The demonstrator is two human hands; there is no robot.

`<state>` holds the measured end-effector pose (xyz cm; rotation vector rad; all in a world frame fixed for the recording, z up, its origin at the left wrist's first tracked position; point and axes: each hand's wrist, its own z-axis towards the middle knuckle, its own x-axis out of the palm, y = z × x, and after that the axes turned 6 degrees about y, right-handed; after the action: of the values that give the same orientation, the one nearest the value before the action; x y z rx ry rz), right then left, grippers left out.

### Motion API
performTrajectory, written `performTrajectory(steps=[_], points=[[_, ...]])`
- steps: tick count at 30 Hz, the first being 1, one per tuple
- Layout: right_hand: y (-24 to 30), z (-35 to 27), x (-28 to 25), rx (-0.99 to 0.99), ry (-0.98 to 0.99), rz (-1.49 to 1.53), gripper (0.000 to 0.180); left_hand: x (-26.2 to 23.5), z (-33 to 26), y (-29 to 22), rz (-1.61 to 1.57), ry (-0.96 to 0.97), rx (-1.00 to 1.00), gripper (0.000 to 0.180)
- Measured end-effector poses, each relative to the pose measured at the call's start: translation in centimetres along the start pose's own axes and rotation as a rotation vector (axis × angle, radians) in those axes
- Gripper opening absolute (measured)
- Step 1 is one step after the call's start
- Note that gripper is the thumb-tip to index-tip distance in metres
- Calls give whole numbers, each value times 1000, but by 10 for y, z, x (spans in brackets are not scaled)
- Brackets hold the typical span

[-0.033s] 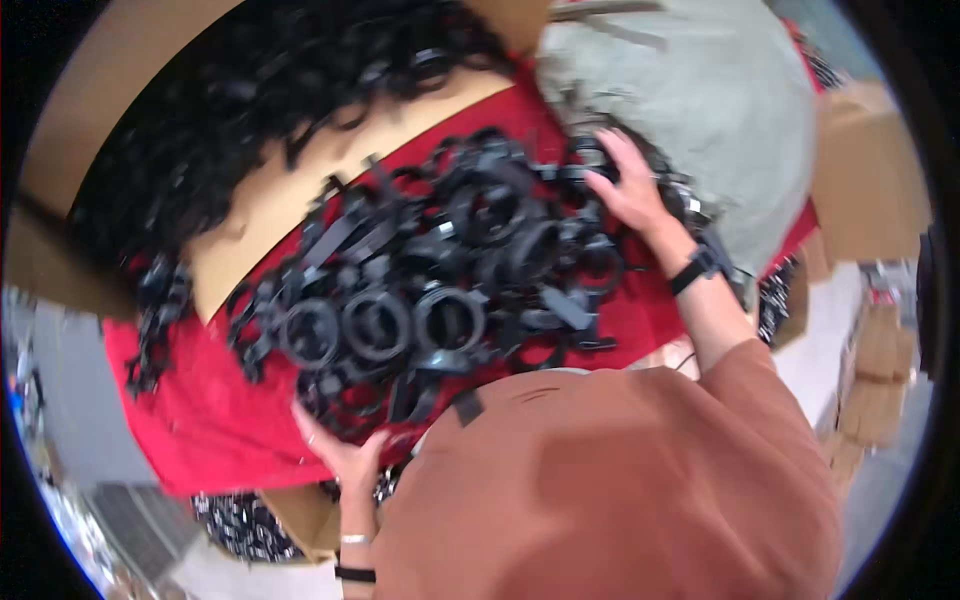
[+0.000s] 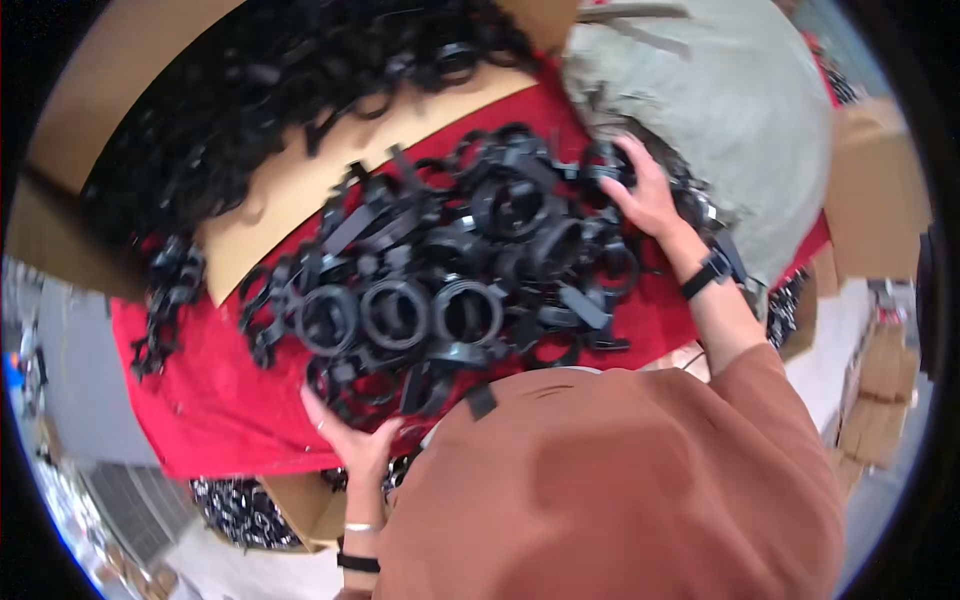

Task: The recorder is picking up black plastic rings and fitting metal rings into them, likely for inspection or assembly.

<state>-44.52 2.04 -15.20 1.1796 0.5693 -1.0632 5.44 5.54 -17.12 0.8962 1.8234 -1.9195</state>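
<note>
A heap of black plastic ring-shaped parts (image 2: 470, 310) lies on a red cloth (image 2: 220, 410), with flat black pieces among the rings. My left hand (image 2: 355, 440) is at the near left edge of the heap, thumb and fingers spread apart, holding nothing. At the far right end, my right hand (image 2: 650, 195) reaches over the heap. Its thumb and fingers are spread around a black part (image 2: 603, 165), and I cannot make out a firm grip on it. Three rings lie face up in a row near the heap's front.
A large cardboard box (image 2: 250, 225) full of black parts (image 2: 300, 100) stands at the far left. A grey-green sack (image 2: 740, 120) bulges at the far right. Below the cloth's near edge is a carton of small shiny parts (image 2: 240, 515). More cartons (image 2: 880, 370) stand at the right.
The whole view has shifted slightly, so the heap and both hands appear a little further right. Against the heap, the hands keep nearly the same places.
</note>
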Motion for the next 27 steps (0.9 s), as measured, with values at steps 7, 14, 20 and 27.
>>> performTrajectory(steps=[7, 14, 20, 27], points=[[28, -11, 32, 108, 50, 267, 38, 11, 12, -17, 310, -133, 67, 124], [59, -14, 59, 213, 60, 464, 26, 8, 15, -4, 388, -127, 20, 103], [84, -8, 78, 196, 78, 530, 28, -12, 14, 1, 530, -99, -19, 106], [107, -1, 104, 79, 4, 505, 29, -22, 14, 20, 548, -160, -34, 106]])
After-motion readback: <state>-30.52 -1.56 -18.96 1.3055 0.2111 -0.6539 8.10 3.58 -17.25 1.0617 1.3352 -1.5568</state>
